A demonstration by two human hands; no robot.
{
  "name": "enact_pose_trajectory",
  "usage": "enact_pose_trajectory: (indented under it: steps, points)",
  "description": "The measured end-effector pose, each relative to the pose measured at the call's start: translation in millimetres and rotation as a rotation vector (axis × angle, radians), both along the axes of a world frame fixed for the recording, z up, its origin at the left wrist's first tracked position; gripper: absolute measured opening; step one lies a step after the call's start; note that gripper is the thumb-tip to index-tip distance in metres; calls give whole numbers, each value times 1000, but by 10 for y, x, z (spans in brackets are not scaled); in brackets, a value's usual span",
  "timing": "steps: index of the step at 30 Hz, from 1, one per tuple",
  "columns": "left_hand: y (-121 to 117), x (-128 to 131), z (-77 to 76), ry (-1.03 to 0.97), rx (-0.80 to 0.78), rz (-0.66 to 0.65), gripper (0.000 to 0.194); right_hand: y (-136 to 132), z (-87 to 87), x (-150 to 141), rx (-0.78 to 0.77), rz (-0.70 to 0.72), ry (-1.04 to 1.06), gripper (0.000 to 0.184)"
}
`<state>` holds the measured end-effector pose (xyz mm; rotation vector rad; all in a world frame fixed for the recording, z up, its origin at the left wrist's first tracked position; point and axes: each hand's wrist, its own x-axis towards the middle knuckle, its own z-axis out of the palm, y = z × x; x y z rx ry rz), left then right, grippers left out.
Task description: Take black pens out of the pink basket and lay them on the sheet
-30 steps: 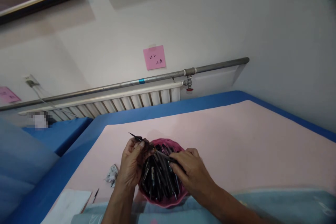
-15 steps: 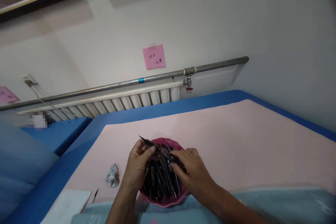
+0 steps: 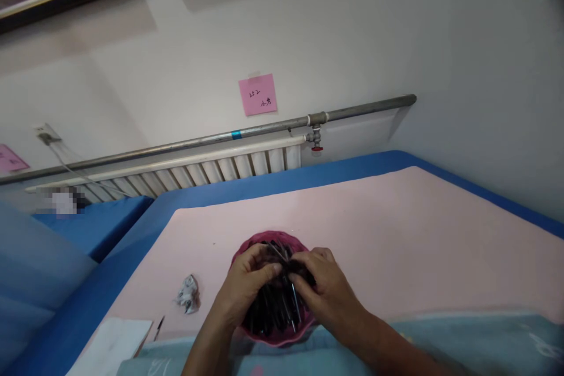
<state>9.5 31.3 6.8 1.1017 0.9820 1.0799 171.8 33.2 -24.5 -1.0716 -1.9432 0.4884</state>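
Note:
A round pink basket (image 3: pixel 282 342) full of black pens (image 3: pixel 274 308) stands on the pink mat in front of me. Over its far half, my left hand (image 3: pixel 247 276) is closed, thumb and fingers pinching a dark, slim pen (image 3: pixel 278 251). My right hand (image 3: pixel 324 282) meets it from the other side, its fingers closed round a black pen piece (image 3: pixel 299 270). The two pieces come together between my fingertips. Whether they are joined cannot be made out, since the fingers hide much of them.
A crumpled patterned cloth or tissue (image 3: pixel 189 295) lies left of the basket. Near it are a single dark pen (image 3: pixel 159 328) and a white paper sheet (image 3: pixel 112 346). Greenish-blue fabric (image 3: pixel 476 341) covers the near edge. Behind the table run a radiator (image 3: pixel 211 169) and a pipe (image 3: pixel 365 110).
My left hand has moved right, towards my right hand. The pointed pen tip that stuck out to the left of it no longer shows there. The basket has stayed put.

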Motion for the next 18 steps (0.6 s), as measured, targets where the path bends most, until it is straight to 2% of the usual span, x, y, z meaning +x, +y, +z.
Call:
enact_pose_trajectory:
  steps: [3,5,9,12,18]
  points:
    - [-9,26,-15,44,-4,-32,12,-9,3,-2,11,13,8,17]
    - [-8,30,-11,35,5,-7,12,-8,8,3,25,10,8,15]
    - [23,-26,26,-94,-25,151,14,45,22,64,92,-66,60,11]
    - [66,-93,44,-216,-89,285,15,116,28,138,84,-142,98,11]
    - [105,-134,48,-288,-131,356,12,186,6,195,30,-124,12,11]
